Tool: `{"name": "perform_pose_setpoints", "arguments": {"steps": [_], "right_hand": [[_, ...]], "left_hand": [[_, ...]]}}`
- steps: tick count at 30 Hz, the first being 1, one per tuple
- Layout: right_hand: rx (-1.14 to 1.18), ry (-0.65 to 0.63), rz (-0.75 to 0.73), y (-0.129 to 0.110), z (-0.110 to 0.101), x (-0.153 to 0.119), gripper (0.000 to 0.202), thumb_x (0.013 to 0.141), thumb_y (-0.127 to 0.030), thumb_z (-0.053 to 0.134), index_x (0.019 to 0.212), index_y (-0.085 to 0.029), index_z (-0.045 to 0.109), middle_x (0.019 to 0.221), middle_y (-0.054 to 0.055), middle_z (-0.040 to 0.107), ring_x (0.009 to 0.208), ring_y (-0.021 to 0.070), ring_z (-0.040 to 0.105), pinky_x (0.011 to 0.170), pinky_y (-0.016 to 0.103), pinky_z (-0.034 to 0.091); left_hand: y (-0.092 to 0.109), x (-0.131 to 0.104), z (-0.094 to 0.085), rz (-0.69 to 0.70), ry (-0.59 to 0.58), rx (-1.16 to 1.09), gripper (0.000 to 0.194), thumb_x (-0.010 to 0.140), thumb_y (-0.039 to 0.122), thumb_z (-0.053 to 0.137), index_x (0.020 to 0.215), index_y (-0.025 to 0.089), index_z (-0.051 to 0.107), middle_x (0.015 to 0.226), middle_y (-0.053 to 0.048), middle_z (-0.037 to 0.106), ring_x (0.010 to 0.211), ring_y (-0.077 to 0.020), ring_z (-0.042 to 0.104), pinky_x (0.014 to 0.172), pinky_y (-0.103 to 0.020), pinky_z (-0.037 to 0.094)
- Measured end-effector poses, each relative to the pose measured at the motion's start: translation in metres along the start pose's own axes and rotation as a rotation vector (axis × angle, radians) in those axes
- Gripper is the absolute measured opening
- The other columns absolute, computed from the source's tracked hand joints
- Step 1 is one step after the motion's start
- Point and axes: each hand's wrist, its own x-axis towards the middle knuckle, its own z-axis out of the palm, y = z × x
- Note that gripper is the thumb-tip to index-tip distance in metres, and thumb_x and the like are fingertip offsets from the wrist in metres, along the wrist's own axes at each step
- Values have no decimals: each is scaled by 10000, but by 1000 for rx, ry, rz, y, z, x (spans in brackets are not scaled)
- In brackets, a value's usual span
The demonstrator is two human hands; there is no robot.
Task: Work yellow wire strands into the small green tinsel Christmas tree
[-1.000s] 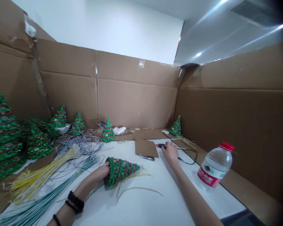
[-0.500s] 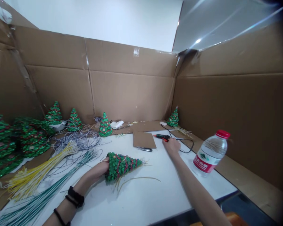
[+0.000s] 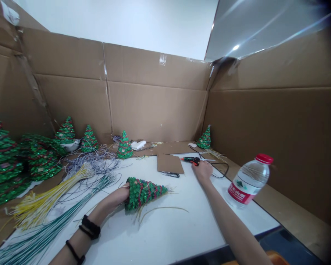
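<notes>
My left hand (image 3: 124, 193) reaches into the open base of a green beaded Christmas tree (image 3: 143, 193) that lies on its side with its tip to the right. The fingers are hidden inside the tree. Loose straw-coloured strands (image 3: 165, 208) trail from its lower side. Farther back, my right hand (image 3: 202, 170) is closed on the handle of a black and red glue gun (image 3: 191, 159), whose nozzle points left and whose cord curls to the right. Left of the nozzle lies a cardboard square (image 3: 169, 163), with a metal utility knife (image 3: 171, 174) along its front edge.
Several finished beaded trees (image 3: 41, 162) stand at the left and back. Yellow strands (image 3: 46, 197), green strands (image 3: 60, 217) and tangled grey wire (image 3: 89, 162) cover the left side. A water bottle (image 3: 248, 180) stands right of my forearm. Cardboard walls (image 3: 157, 106) enclose the table.
The whole view has shifted slightly, with everything a little farther right. Both hands keep their places on the tree and the glue gun.
</notes>
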Motion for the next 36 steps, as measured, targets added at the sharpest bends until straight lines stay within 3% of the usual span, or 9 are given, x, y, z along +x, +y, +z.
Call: {"name": "perform_pose_setpoints", "arguments": {"steps": [5,9,11,13,16,20,24,36], "right_hand": [[40,65,14,0,-1,3,374,793,-338,521,1006,-50,628,1032,190,591,997,320,486,818,382,325],[117,125,33,-5,-13,3,452,822,-390,474,1096,-51,591,1050,189,590,950,313,506,803,377,349],[276,173,-50,-17,-25,-3,473,821,-422,470,1121,-74,580,1024,174,612,911,291,530,800,362,372],[539,197,-224,-34,-37,-16,490,811,-467,483,1128,-104,576,980,151,641,872,268,554,787,354,402],[818,53,-512,-65,-51,-42,462,790,-497,525,1088,-152,599,979,116,659,852,238,573,770,345,445],[844,-161,-749,-91,-57,-72,414,776,-477,580,1085,-206,619,1026,82,659,920,235,559,810,366,449],[822,-246,-787,-95,-56,-81,407,788,-477,578,1102,-220,619,994,70,669,902,231,560,781,364,459],[833,-272,-816,-92,-56,-79,448,801,-532,551,1113,-218,618,974,80,662,902,235,548,790,366,443]], "left_hand": [[0,0,1,22,-25,8,264,670,234,628,909,138,688,912,-80,705,960,-259,577,838,-353,448],[3,-2,3,13,-10,17,248,683,247,617,896,146,691,933,-75,700,959,-252,576,838,-351,450],[4,-2,3,19,-6,26,239,683,251,621,884,145,692,944,-75,699,954,-246,574,848,-351,444],[4,-1,2,22,-5,39,237,673,249,635,877,142,692,945,-74,699,940,-241,575,861,-356,436],[1,0,0,9,3,43,244,660,246,647,874,137,692,943,-75,700,901,-238,587,868,-370,430],[-1,0,-1,16,9,1,265,656,244,658,897,142,694,987,-80,695,931,-238,583,879,-363,423],[-2,1,-2,18,11,-10,252,668,253,651,891,145,697,1000,-74,695,953,-238,572,874,-362,424],[-5,2,-2,-15,-22,-22,267,674,261,654,907,138,691,927,-70,705,869,-229,596,846,-365,446]]}}
